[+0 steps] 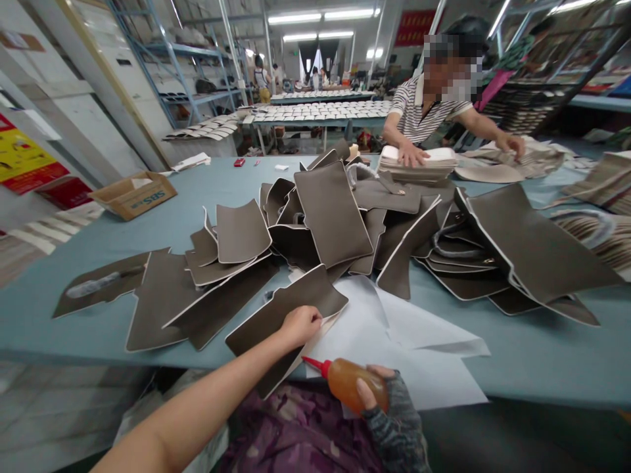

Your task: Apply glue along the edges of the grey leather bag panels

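Observation:
With fingers curled in, my left hand [300,326] grips the edge of a brown leather-like panel [283,295] with pale trimmed edges. The panel leans over the near table edge, above white paper sheets [367,328]. In my gloved right hand [382,394] is a squeeze bottle [352,384] of amber liquid, probably glue. Its red pointed nozzle meets or nearly meets the panel's lower pale edge; I cannot tell whether it touches. More brown panels [335,213] lie heaped just beyond my hands, some carrying plastic-wrapped handles [456,246].
A cardboard box [133,195] sits at the left of the blue-green table [44,315]. Across the table, a person in a striped shirt [424,108] rests one hand on a stack of pale pieces [419,164]. Metal shelving [182,72] stands behind on the left.

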